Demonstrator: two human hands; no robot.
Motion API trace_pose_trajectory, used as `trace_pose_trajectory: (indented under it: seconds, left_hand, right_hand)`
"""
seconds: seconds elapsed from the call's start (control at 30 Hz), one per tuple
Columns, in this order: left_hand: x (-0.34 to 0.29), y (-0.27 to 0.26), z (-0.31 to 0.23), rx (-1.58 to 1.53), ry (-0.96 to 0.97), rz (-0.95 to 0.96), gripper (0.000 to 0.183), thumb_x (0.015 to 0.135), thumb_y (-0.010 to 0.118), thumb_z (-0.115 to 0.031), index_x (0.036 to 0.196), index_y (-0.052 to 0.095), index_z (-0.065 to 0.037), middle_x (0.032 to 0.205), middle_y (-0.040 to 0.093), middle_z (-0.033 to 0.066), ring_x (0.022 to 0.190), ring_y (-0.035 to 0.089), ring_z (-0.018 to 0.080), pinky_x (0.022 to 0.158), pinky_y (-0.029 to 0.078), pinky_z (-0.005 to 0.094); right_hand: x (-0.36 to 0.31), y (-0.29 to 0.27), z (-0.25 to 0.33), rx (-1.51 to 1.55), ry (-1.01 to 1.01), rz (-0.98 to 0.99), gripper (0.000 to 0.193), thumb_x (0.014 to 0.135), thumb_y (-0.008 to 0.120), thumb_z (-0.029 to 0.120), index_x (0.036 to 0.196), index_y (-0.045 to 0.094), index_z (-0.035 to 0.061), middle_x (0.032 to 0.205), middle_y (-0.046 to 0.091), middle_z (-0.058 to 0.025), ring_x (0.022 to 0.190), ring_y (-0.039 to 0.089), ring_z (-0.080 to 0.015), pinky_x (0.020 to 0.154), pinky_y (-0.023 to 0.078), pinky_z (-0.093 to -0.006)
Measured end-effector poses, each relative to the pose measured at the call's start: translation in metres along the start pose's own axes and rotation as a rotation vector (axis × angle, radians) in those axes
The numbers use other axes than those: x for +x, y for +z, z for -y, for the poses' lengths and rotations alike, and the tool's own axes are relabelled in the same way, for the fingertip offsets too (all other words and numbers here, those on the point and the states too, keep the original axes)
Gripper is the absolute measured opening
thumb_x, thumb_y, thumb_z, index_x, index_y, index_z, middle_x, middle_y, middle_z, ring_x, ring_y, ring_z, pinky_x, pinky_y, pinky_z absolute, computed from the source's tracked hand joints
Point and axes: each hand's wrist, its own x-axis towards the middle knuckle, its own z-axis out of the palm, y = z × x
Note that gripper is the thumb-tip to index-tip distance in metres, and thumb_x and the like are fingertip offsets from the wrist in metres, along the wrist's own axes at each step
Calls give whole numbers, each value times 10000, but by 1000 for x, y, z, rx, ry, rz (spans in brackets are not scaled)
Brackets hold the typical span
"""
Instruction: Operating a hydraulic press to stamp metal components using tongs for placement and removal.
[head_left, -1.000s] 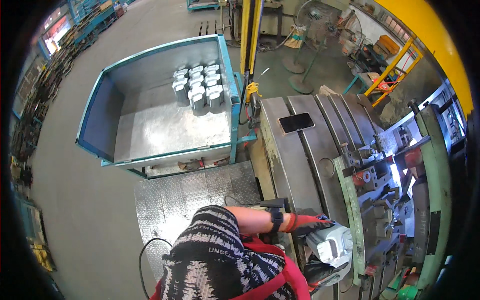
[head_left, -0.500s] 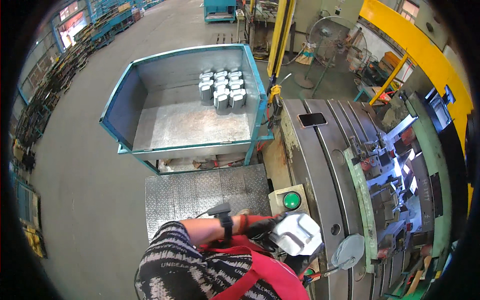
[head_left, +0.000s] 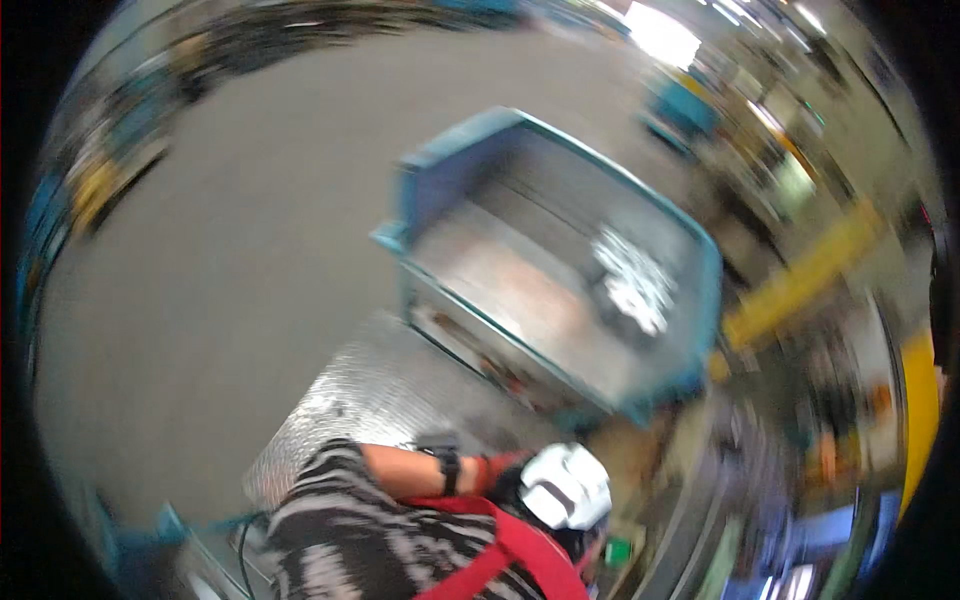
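Observation:
A shiny silver metal part (head_left: 566,487), block-like with a recessed face, is held close in front of my body. My left hand (head_left: 508,486), in a dark glove with a red cuff, grips its left side. Under its near edge is my right hand (head_left: 582,541), also dark-gloved and largely covered by the part; its fingers are blurred. A black strap with a small device (head_left: 450,465) sits around my left wrist. Beyond my hands stands a blue-framed metal bin (head_left: 560,375), and in its right half a cluster of similar silver parts (head_left: 637,285) shows smeared.
A tread-plate platform (head_left: 345,400) lies left of my arm, beside the grey floor (head_left: 250,200). Near my right hand is a green button (head_left: 618,550). The blurred machine bed (head_left: 690,530) runs along the right, with a yellow beam (head_left: 800,275) beyond it.
The view has swung right to left, so the bin now lies farther right and tilted, and the machine has slid toward the lower right. The metal part stays in my hands.

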Motion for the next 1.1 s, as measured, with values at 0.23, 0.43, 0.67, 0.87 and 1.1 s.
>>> trace_pose_trajectory:
  seconds: [0.23, 0.43, 0.67, 0.87, 1.1]
  left_hand:
    - [19, -57, -44, -815, 698, 2, 215, 879, 518, -147, 1049, 543, -18, 909, 593, 97, 798, 591, 176, 623, 507, 335]
    - [25, -118, -87, -702, 23, -444, 265, 773, 652, -34, 1019, 553, -24, 896, 616, 57, 787, 611, 154, 640, 520, 280]
    - [69, -164, -81, -437, -49, -430, 307, 808, 645, -89, 1094, 543, -37, 988, 620, 86, 896, 610, 152, 712, 537, 296]
    - [141, -179, -116, -466, 150, -228, 188, 857, 505, -238, 772, 494, -70, 697, 522, 112, 689, 559, 215, 584, 468, 330]
    - [182, -279, -116, -435, -236, -691, 280, 722, 662, -36, 978, 588, 47, 858, 648, 127, 735, 636, 211, 633, 530, 338]
  right_hand:
    - [90, 117, 27, -76, 40, 378, 531, 918, 499, 248, 1369, 328, 26, 1404, 347, -132, 1290, 325, -235, 1064, 266, -358]
    - [157, 177, 42, -47, 30, 579, 539, 914, 513, 247, 1368, 331, 21, 1406, 344, -137, 1291, 323, -239, 1065, 265, -363]
    - [222, 149, 46, -48, -37, 547, 548, 908, 530, 245, 1366, 335, 15, 1409, 341, -144, 1293, 322, -244, 1067, 263, -368]
    - [300, 91, 53, -112, -128, 142, 556, 904, 544, 243, 1364, 338, 10, 1412, 339, -150, 1295, 320, -248, 1068, 262, -373]
    - [452, 41, 28, -789, -402, -363, 658, 850, 618, 306, 1363, 332, 8, 1395, 340, -201, 1287, 328, -306, 1063, 268, -411]
